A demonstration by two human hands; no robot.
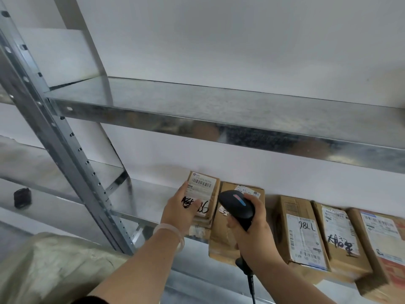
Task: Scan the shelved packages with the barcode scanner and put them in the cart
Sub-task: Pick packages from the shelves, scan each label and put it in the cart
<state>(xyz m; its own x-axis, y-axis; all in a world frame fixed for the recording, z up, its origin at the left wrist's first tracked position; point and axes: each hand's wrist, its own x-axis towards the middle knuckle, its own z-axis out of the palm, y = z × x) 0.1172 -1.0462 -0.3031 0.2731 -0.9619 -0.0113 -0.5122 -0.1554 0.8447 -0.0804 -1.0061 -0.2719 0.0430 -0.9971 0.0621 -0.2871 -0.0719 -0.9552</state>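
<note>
My left hand [178,212] grips a small brown cardboard package [205,189] with a white barcode label and black marker writing, tilted up above the lower metal shelf [151,194]. My right hand [252,233] holds the black barcode scanner [237,206], its head pointing at that package's label from the right. Behind the scanner lies a larger brown box [221,235]. To the right, three more labelled boxes stand in a row: one marked "98LL" [302,229], a middle one [338,231] and an outer one [381,242].
An empty upper metal shelf [219,119] runs across above my hands. A perforated steel upright [61,154] slants down on the left. A small black object [22,197] sits on the neighbouring shelf at far left. A pale plastic-wrapped bundle [50,266] fills the lower left corner.
</note>
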